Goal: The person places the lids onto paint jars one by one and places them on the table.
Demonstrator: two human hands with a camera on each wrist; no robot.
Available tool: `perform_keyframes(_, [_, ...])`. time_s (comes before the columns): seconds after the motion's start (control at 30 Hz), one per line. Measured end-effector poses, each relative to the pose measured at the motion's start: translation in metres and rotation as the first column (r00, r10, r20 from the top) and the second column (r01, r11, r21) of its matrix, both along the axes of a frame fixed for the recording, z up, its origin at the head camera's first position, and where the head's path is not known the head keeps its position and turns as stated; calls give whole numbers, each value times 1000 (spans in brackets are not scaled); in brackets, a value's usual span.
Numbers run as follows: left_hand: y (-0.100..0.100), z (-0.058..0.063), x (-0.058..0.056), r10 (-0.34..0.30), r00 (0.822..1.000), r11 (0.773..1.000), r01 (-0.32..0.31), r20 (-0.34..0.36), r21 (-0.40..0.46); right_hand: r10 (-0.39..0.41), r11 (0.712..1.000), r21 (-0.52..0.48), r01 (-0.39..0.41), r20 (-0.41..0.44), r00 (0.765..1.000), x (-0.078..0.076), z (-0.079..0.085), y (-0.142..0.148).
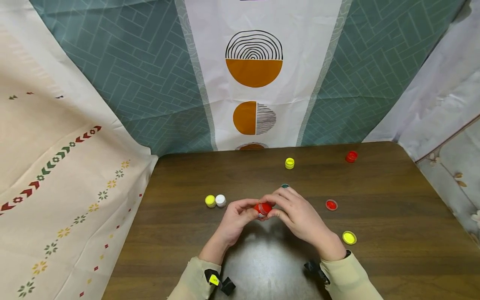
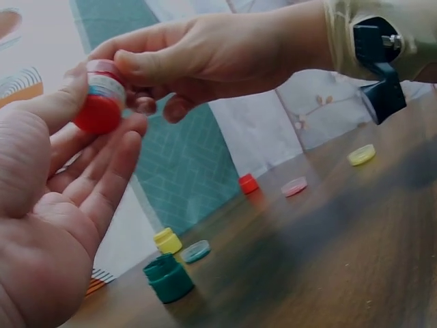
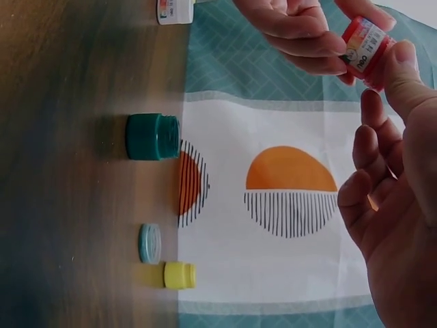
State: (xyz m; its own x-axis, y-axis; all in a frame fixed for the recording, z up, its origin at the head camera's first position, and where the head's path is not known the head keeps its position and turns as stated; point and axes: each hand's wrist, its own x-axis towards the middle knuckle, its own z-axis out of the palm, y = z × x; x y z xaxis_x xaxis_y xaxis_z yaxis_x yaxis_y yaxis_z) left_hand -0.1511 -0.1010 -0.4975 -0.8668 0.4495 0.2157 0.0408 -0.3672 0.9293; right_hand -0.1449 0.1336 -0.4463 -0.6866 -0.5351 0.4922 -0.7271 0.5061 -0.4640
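Two small jars, a yellow-capped plastic jar (image 1: 210, 201) and a white-capped plastic jar (image 1: 220, 201), stand side by side toward the left edge of the brown wooden table (image 1: 168, 250). Left hand (image 1: 234, 216) and right hand (image 1: 300, 214) pinch a labelled red plastic jar (image 1: 265, 208) between them, raised above the table. Farther right, a yellow plastic jar (image 1: 289, 163) stands near the back edge, a round red lid (image 1: 331, 204) nearer the right edge.
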Motion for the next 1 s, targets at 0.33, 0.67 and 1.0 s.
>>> perform_keyframes(0.33, [-8, 9, -2, -86, 996, 989, 84, -12, -123, 8, 1000, 6, -8, 3, 1000, 0, 1, 4])
perform_keyframes(0.67, [-4, 12, 1, -46, 996, 959, 24, -72, -282, -20, 999, 33, 19, 33, 999, 2, 2, 4])
perform_keyframes(1.0, [-37, 22, -19, 142, 956, 843, -253, -257, -475, -101, 995, 23, 99, 127, 987, 1, 2, 27])
